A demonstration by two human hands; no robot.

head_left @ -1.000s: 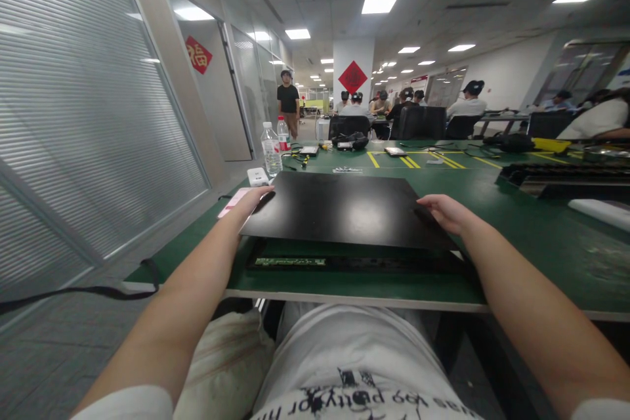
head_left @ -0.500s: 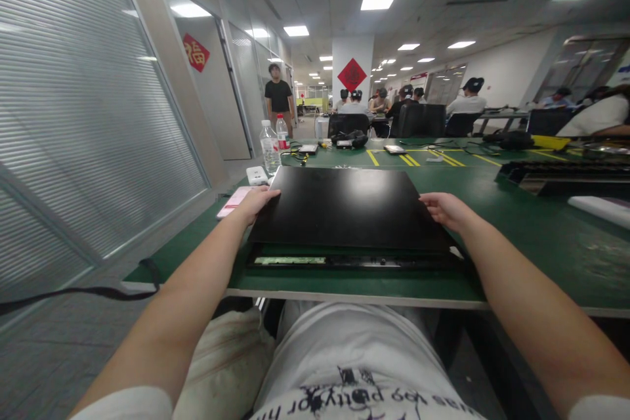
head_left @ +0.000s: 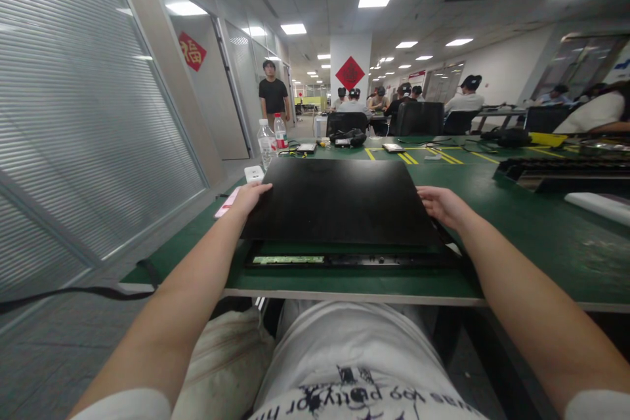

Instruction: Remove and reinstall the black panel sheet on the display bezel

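A flat black rectangular panel [head_left: 339, 202], like a metal case cover, is held level between my hands over the green table. My left hand [head_left: 252, 198] grips its left edge, thumb on top and the other fingers out of sight below. On the right edge, my right hand [head_left: 445, 205] has its fingertips against the panel. Beneath the panel's near edge lies a dark frame or case [head_left: 354, 260], with a strip of green circuit board [head_left: 288, 260] showing in it. The panel hides most of what lies under it.
Left of the panel are a pink phone [head_left: 227, 202], a white charger-like block [head_left: 253, 174] and two bottles [head_left: 266, 144]. Black slotted rails [head_left: 561, 177] and a white bar [head_left: 598, 207] lie to the right. A person [head_left: 273, 93] in black stands beyond the table [head_left: 531, 249].
Both my hands have raised the panel slightly. Its near edge has shifted a little up and left, uncovering more of the dark frame below.
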